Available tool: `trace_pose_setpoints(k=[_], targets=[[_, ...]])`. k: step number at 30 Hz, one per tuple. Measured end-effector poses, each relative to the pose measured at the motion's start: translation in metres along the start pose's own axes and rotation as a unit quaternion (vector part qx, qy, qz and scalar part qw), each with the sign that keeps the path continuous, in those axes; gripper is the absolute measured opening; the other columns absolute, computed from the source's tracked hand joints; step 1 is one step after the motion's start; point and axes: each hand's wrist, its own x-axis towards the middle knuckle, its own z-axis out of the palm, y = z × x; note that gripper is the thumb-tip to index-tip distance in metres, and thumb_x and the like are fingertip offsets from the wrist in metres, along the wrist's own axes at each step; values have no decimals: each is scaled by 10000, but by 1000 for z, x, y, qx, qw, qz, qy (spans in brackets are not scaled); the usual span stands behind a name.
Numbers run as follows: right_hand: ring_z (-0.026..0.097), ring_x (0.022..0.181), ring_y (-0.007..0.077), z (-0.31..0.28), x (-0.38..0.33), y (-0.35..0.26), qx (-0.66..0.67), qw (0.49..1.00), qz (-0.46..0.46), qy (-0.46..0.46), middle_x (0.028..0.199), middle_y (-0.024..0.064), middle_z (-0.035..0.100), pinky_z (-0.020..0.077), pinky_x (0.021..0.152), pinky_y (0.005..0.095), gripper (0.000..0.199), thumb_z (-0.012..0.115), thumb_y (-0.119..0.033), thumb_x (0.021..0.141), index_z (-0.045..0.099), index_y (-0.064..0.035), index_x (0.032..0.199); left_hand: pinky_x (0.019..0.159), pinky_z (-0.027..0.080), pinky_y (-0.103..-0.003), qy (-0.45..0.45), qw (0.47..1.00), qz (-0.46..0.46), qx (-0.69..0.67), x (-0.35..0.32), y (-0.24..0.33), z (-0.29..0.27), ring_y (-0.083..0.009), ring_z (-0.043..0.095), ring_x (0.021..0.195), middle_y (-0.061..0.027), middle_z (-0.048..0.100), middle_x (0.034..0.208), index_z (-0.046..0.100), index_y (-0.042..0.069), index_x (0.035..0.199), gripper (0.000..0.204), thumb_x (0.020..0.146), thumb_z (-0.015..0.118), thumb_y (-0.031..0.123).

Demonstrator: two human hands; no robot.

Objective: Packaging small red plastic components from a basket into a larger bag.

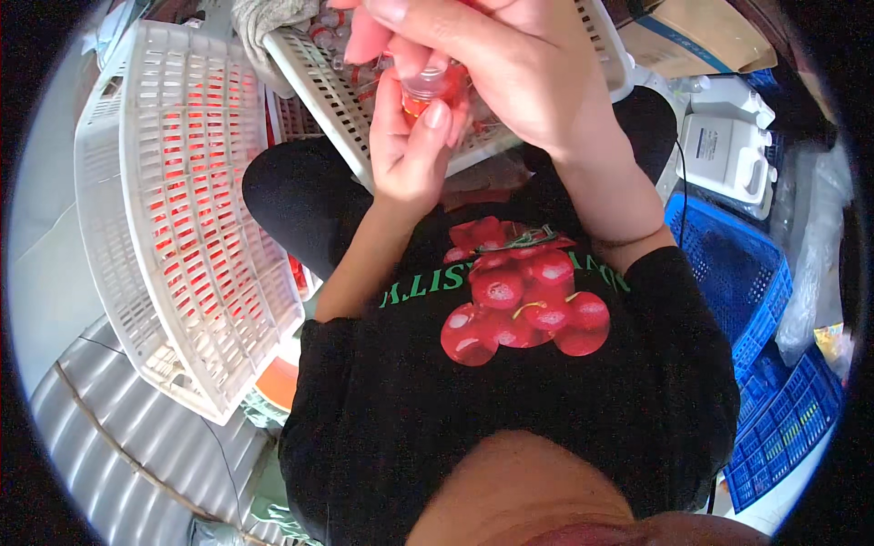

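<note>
My left hand (414, 150) grips a small clear jar (428, 86) with red on or inside its body, thumb and fingers wrapped round its sides. Its neck points up toward my right hand (537, 77), which is held just above it. The right fingers are bent and pressed together over the jar's top; whether a lid is between them is hidden. Beneath both hands lies a white plastic basket (341, 136), with several small clear containers (323, 36) with red parts inside.
A tall white slatted crate (196, 218) stands at my left, with red showing through its slots. Grey cloth (264, 27) hangs over the basket's corner. On the right are white jugs (724, 159), a blue crate (728, 273), a cardboard box (701, 36) and clear plastic wrap (815, 246).
</note>
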Motion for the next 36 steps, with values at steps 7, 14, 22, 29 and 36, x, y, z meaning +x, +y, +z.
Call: trace_pose_setpoints(k=[7, 14, 22, 29, 36], targets=[[566, 691, 103, 0, -4, -15, 59, 992, 101, -36, 837, 84, 563, 451, 597, 205, 131, 427, -86, 920, 496, 7, 980, 628, 392, -234, -51, 998, 33, -16, 16, 29, 25, -92, 475, 721, -19, 496, 882, 411, 48, 1180, 422, 853, 505, 296], [579, 714, 120, -1, -9, -20, -16, 999, 42, -12, 798, 107, 575, 462, 614, 215, 136, 404, -81, 925, 494, 10, 970, 581, 392, -235, 60, 983, 2, 172, 15, 34, 35, -114, 466, 645, -58, 499, 778, 428, -39, 1147, 505, 822, 545, 329], [596, 766, 148, -16, 1, 1, 169, 970, 114, -130, 850, 139, 604, 478, 688, 238, 133, 415, -65, 911, 492, 23, 975, 451, 393, -245, -186, 902, -193, -338, 26, 43, 18, -142, 506, 523, -63, 534, 681, 493, 10, 1025, 343, 716, 631, 62], [607, 840, 169, -16, -4, -8, 131, 969, 186, -92, 903, 145, 614, 472, 771, 251, 174, 422, -81, 910, 490, 38, 1019, 409, 330, -231, 34, 996, -85, 17, 28, 44, 44, -110, 406, 449, -13, 432, 567, 475, 10, 892, 238, 760, 582, 176], [606, 905, 169, -7, -7, 7, 237, 960, 125, 76, 1011, 151, 615, 469, 788, 250, 257, 499, -63, 881, 522, 47, 1113, 462, 376, -246, -69, 986, -106, -109, 42, 40, 14, -116, 446, 479, -16, 487, 628, 495, 26, 937, 229, 742, 599, 87]])
